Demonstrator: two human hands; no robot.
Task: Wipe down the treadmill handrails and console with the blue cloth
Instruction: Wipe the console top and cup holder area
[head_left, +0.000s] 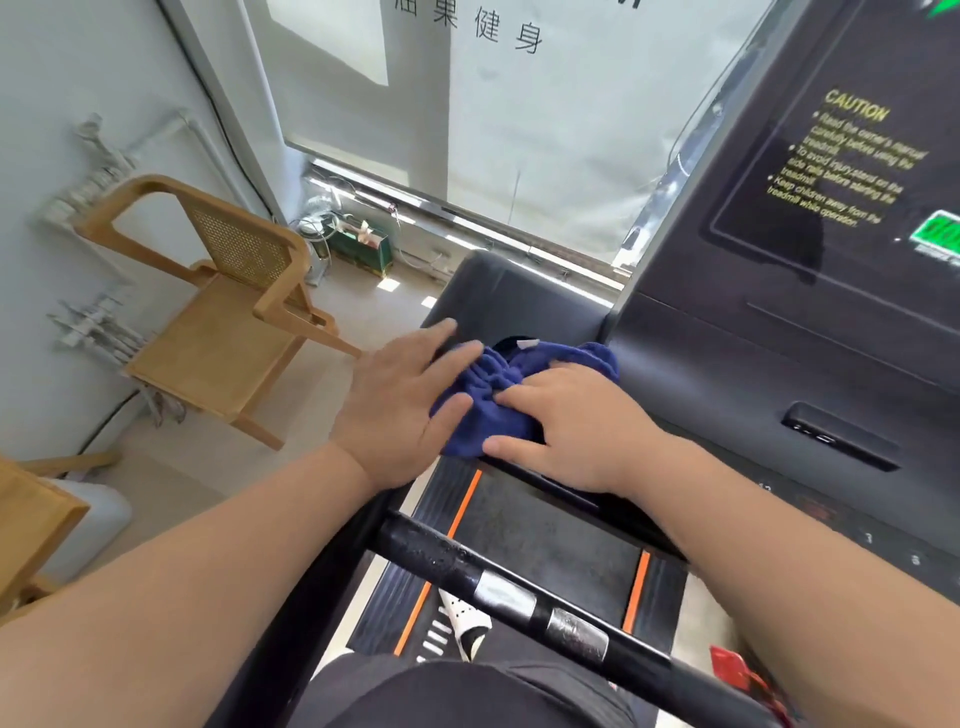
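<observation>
I see both hands lying on the blue cloth (493, 402), which sits bunched on the dark ledge at the left end of the console (779, 332), partly over a dark recess (510, 343). The left hand (397, 400) lies flat, its straight, spread fingers (453, 357) touching the cloth's edge farthest from the console. The right hand (576, 426) presses down on the side nearer the console, its fingers also straight. Neither hand grips the cloth. As I judge it, a bunched cloth under flat palms may skid free, drop into the recess, or fall to the belt (545, 540) below the console. The right forearm crosses the console's lower edge near the number keys (868, 538), so a stray press might start the belt underfoot.
</observation>
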